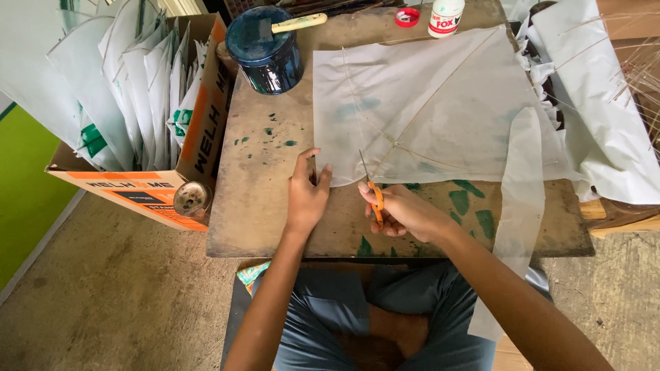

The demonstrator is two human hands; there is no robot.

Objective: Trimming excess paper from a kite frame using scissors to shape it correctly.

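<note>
White paper sheet (426, 103) with thin sticks is lying on a worn wooden board (268, 206), the left hand (307, 196) pressing its near edge flat with fingers spread, the right hand (405, 213) gripping orange scissors (375, 196) pointing into that edge.

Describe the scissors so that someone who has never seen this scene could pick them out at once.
On the worn wooden board, find the white paper kite. At its near edge, the right hand grips the scissors: orange handles, thin blades pointing up onto the paper, the only orange tool there.
</note>
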